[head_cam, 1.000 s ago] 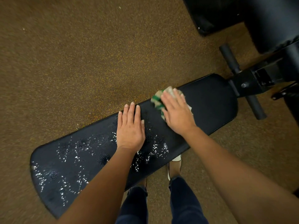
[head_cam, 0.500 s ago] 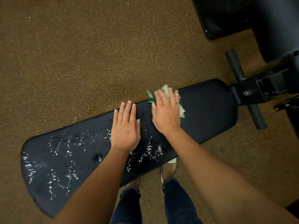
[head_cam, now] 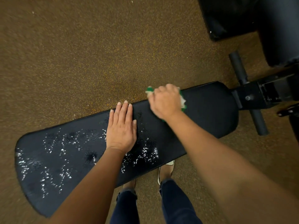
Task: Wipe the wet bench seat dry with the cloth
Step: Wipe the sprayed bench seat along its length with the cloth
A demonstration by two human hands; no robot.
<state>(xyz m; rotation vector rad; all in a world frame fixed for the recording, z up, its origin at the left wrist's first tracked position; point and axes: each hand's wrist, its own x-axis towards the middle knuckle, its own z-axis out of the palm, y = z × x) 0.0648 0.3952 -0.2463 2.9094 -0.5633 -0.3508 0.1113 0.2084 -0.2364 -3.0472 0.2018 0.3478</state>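
A long black padded bench seat [head_cam: 210, 113] runs from lower left to upper right across the view. Water droplets [head_cam: 53, 152] speckle its left half and the near edge by the middle; the right part looks matte. My right hand [head_cam: 166, 101] is at the seat's far edge with its fingers curled over a green and white cloth [head_cam: 183, 102], which sticks out on both sides of the hand. My left hand [head_cam: 121, 128] lies flat on the seat just left of it, fingers straight and together, pointing to the far edge.
The bench's black metal frame [head_cam: 265, 92] and a round crossbar [head_cam: 258, 120] join the seat at the right. Large black padded equipment [head_cam: 242, 16] stands at the upper right. Speckled brown floor [head_cam: 80, 54] surrounds the bench. My legs and shoes [head_cam: 166, 170] are at the near side.
My right hand has slid the cloth from the seat's middle to the far edge and its fingers have curled over it. My left hand has stayed flat in place.
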